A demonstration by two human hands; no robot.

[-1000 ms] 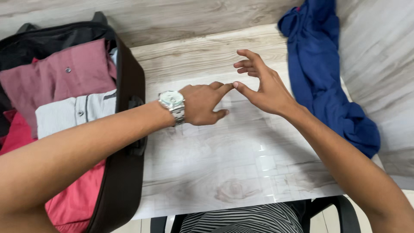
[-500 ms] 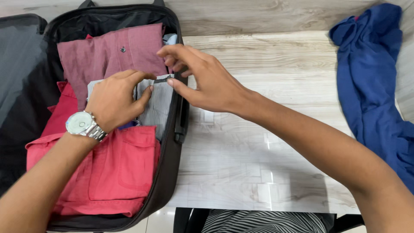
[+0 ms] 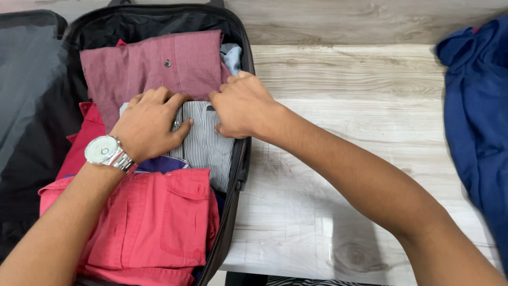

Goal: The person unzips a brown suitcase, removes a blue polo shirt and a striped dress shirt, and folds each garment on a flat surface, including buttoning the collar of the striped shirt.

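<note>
Both hands press, knuckles up, on the striped shirt in the open suitcase — the left hand, watch on its wrist, lies nearly flat, fingers spread, while the right hand curls at the collar, perhaps pinching it — below the maroon shirt.

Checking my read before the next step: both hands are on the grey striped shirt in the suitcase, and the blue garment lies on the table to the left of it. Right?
Not quite. In the head view both hands rest on the grey striped shirt in the suitcase, but the blue garment lies to its right.
</note>
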